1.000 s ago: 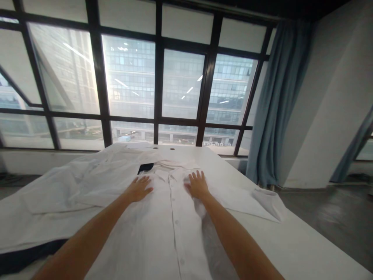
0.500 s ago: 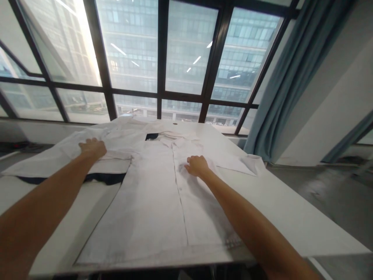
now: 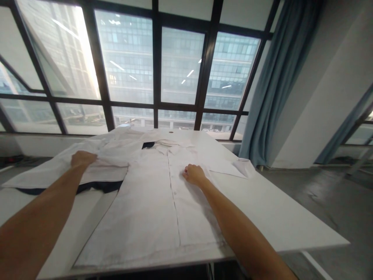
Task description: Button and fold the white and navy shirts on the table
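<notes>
On the left sleeve of the white button-up cotton shirt [image 3: 151,202], I keep my left hand [image 3: 82,158] clenched on cloth (pull flat), my right hand [image 3: 193,174], fingers curled together, pinning the chest.

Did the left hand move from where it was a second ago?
Yes. The left hand went from beside the button line of the shirt out to its left sleeve.

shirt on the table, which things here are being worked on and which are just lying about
In hand:
shirt, spread flat, buttoned front up
left sleeve, under the left hand
right hand, curled on the shirt's chest

Lying about:
other white cloth behind the shirt
dark cloth under the left sleeve
table
curtain
</notes>
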A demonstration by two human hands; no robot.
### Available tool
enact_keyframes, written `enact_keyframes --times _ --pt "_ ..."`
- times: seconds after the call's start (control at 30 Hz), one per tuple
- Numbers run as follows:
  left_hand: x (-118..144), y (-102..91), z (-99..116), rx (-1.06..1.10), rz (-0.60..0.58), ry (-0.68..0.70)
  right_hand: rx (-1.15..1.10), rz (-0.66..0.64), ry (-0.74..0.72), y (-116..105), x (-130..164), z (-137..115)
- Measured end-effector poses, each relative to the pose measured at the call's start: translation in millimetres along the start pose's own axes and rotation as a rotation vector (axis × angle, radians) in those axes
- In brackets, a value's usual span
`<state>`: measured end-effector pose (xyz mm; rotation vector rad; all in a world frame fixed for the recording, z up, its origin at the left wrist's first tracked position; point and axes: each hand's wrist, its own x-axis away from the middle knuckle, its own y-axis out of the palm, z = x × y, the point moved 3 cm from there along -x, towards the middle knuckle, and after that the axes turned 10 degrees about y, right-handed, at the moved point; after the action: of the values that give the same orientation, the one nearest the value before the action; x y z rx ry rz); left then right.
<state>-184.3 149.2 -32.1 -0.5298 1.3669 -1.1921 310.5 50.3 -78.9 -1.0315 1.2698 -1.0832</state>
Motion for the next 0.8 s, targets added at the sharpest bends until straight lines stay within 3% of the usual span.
enact_keyframes --times 0.07,0.1,0.13,0.2,0.23,0.3,0.37,0.43,0.53,0.67,0.8 --pt "-1.6 -20.7 18.0 -0.028 0.295 -0.244 -0.02 -0.008 0.005 0.8 -0.2 0.6" --pt "-1.3 -28.3 36.9 -0.019 0.433 -0.254 -0.031 -0.013 0.008 1.4 -0.5 0.9" --pt "-0.9 -32.6 62.4 0.001 0.53 -0.158 -0.044 -0.018 0.01 2.3 -1.1 1.6" --pt "3.3 -29.3 122.3 0.078 0.573 0.142 -0.085 -0.021 0.017 4.8 -2.8 4.0" --pt "7.6 -21.3 152.1 0.135 0.5 0.284 -0.115 -0.015 0.023 6.2 -3.9 6.0" --pt "21.1 4.3 203.2 0.25 0.221 0.515 -0.204 -0.002 0.045 8.9 -6.7 11.0" --pt "39.2 32.0 234.5 0.343 -0.028 0.653 -0.323 0.018 0.053 10.7 -9.4 15.8" --pt "54.7 53.8 245.1 0.398 -0.166 0.705 -0.45 0.034 0.037 11.0 -11.5 18.0" --pt "66.8 71.2 238.7 0.421 -0.236 0.719 -0.633 0.045 0.002 9.7 -12.2 14.9" --pt "66.0 70.6 220.1 0.339 -0.153 0.666 -0.849 -0.024 0.005 11.2 -10.6 4.4" --pt "59.8 63.2 196.6 0.105 -0.021 0.497 -0.854 -0.084 -0.108 10.1 -11.4 -2.6"
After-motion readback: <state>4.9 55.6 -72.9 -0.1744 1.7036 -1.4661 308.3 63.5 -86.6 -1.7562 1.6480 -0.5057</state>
